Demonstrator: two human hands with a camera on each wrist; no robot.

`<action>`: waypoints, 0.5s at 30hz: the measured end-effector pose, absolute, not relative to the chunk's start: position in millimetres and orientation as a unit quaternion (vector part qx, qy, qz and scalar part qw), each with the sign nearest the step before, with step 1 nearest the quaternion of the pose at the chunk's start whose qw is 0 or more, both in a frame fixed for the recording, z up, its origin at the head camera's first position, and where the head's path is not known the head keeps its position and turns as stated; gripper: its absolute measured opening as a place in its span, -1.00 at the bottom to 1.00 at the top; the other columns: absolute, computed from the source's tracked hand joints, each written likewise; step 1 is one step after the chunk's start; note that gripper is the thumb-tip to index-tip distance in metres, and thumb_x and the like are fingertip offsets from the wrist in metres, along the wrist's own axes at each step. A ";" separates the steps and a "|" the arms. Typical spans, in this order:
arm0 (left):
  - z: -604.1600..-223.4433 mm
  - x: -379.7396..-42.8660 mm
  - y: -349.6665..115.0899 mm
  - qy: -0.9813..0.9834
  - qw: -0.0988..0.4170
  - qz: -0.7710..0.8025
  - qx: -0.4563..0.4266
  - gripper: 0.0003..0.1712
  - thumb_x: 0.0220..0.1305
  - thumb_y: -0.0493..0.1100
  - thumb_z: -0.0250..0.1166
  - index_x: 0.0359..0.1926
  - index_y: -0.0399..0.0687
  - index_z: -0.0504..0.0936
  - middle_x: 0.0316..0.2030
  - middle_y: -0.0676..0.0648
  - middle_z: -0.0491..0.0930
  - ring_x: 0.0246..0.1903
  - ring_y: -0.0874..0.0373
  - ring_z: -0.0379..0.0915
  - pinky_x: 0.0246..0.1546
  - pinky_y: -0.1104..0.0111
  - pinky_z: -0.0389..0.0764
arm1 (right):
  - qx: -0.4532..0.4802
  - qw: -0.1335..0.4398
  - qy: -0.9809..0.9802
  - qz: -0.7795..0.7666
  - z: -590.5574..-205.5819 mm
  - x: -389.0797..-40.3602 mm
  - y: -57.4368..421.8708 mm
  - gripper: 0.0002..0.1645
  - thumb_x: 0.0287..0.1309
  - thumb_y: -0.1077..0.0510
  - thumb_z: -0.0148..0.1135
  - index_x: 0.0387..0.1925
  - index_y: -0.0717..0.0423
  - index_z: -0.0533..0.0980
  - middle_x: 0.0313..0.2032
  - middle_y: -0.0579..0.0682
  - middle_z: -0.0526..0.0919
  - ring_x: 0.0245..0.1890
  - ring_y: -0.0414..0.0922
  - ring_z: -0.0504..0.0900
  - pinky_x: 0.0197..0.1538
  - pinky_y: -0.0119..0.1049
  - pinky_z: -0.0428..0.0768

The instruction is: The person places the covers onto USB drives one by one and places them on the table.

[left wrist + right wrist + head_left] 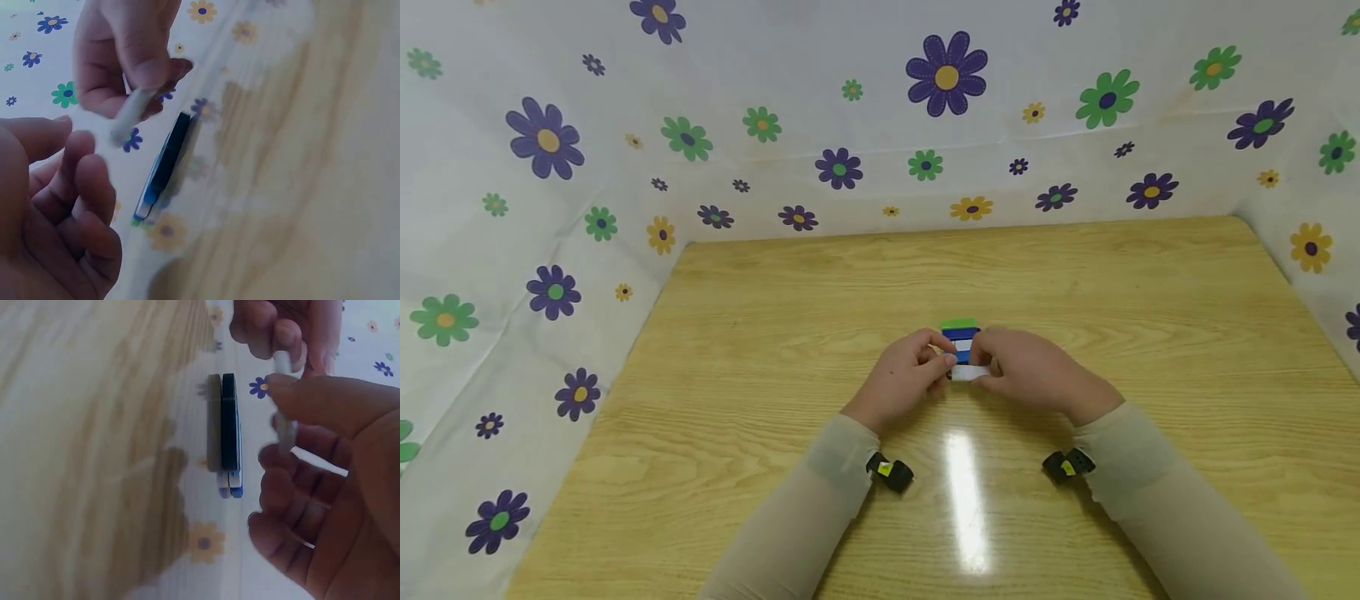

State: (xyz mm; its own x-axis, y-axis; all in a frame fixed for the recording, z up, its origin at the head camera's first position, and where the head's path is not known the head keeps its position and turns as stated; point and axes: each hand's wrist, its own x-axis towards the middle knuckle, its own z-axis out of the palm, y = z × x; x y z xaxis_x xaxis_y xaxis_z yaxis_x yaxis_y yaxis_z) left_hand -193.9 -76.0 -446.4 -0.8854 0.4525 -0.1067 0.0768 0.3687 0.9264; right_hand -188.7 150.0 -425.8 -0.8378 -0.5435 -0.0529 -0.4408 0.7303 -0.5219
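In the head view my right hand (1026, 371) pinches a small flat white bar (968, 373) between thumb and fingers. The right wrist view shows this white bar (285, 428) edge-on under the thumb of the right hand (337, 481). My left hand (906, 375) is close to the bar's left end, its fingers loosely bent. From the left wrist camera, a small gap separates the left hand (62, 206) from the white bar (131, 119). Just beyond the hands lies a small flat piece (962, 333) with green, dark blue, white and blue bands, partly covered by the fingers.
A wood-grain table (737, 333) spreads around the hands, with a bright light reflection (966, 500) on its near part. White cloth (865, 108) with printed flowers closes off the back and both sides. Black straps (891, 473) sit on both wrists.
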 end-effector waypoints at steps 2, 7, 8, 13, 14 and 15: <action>-444.4 -196.5 -79.0 0.820 0.153 0.530 0.152 -0.73 0.51 0.09 0.18 0.05 0.08 0.58 -0.46 -0.10 0.58 -0.50 0.04 0.46 -0.38 0.24 0.47 | -0.267 0.099 0.933 -0.219 -427.9 -189.5 148.0 -0.78 0.20 0.09 0.46 -0.26 -0.03 0.52 -0.37 -0.15 0.51 -0.45 -0.18 0.43 -0.35 -0.24 0.44; -440.2 -204.6 -87.0 0.834 0.120 0.521 0.139 -0.73 0.51 0.12 0.17 0.05 0.14 0.59 -0.42 -0.07 0.57 -0.47 0.03 0.45 -0.41 0.22 0.48 | -0.256 0.102 0.948 -0.157 -432.5 -191.4 142.0 -0.71 0.15 0.04 0.50 -0.30 -0.01 0.49 -0.37 -0.14 0.50 -0.45 -0.17 0.45 -0.35 -0.22 0.47; -439.5 -206.5 -87.9 0.836 0.117 0.517 0.140 -0.72 0.51 0.11 0.17 0.05 0.12 0.60 -0.41 -0.07 0.57 -0.47 0.02 0.45 -0.43 0.22 0.48 | -0.253 0.099 0.950 -0.150 -432.9 -191.8 141.1 -0.69 0.14 0.03 0.50 -0.29 -0.01 0.48 -0.36 -0.13 0.51 -0.44 -0.17 0.46 -0.34 -0.21 0.49; -436.7 -213.3 -90.3 0.859 0.104 0.482 0.137 -0.68 0.52 0.09 0.16 0.10 0.04 0.58 -0.36 -0.04 0.58 -0.51 0.02 0.45 -0.52 0.23 0.50 | -0.242 0.095 0.954 -0.148 -435.2 -194.9 139.2 -0.65 0.15 -0.01 0.49 -0.21 0.02 0.49 -0.30 -0.10 0.55 -0.39 -0.15 0.51 -0.27 -0.17 0.55; -436.4 -215.6 -90.6 0.872 0.092 0.460 0.140 -0.67 0.52 0.08 0.16 0.11 0.03 0.58 -0.32 -0.02 0.59 -0.47 0.04 0.47 -0.48 0.22 0.53 | -0.237 0.095 0.955 -0.150 -435.4 -196.0 140.0 -0.65 0.17 -0.03 0.47 -0.18 0.03 0.50 -0.27 -0.09 0.55 -0.37 -0.15 0.51 -0.25 -0.17 0.56; -436.0 -218.0 -91.1 0.888 0.075 0.429 0.148 -0.66 0.52 0.07 0.16 0.15 0.03 0.57 -0.25 -0.01 0.60 -0.39 0.06 0.51 -0.40 0.21 0.57 | -0.232 0.092 0.956 -0.152 -435.7 -196.9 141.4 -0.63 0.19 -0.06 0.45 -0.14 0.04 0.52 -0.23 -0.07 0.56 -0.33 -0.13 0.53 -0.20 -0.16 0.57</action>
